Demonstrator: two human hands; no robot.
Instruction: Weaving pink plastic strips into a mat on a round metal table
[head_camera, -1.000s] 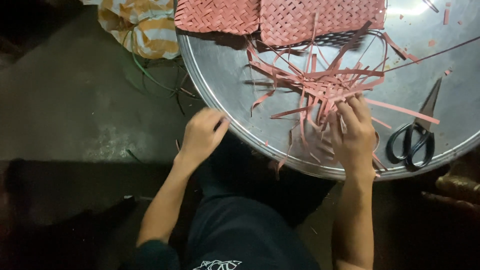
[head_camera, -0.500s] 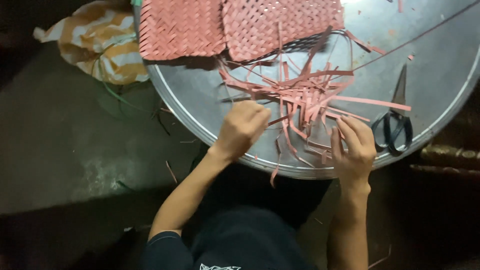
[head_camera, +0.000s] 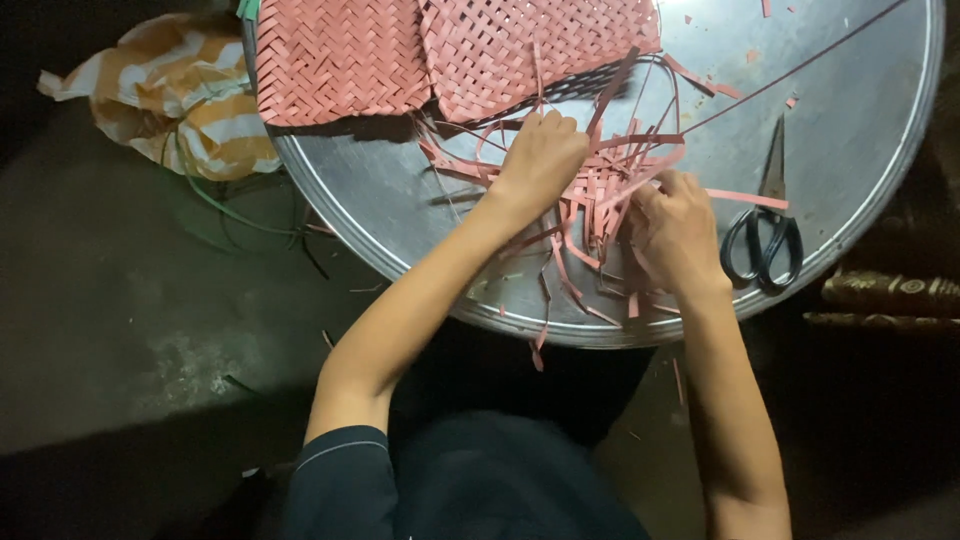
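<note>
A tangle of pink strips, partly woven, lies on a round metal tray. My left hand rests on the strips at the upper left of the tangle, fingers curled around some of them. My right hand pinches strips at the tangle's right side. Two finished pink woven mats lie side by side at the tray's far edge.
Black-handled scissors lie on the tray just right of my right hand. An orange and white striped bag with green cords sits on the dark floor left of the tray. Small pink offcuts are scattered on the tray.
My left hand has moved from the tray's near rim up onto the strips. My right hand stayed on the tangle's right side. The view shifted, with the tray lower in view.
</note>
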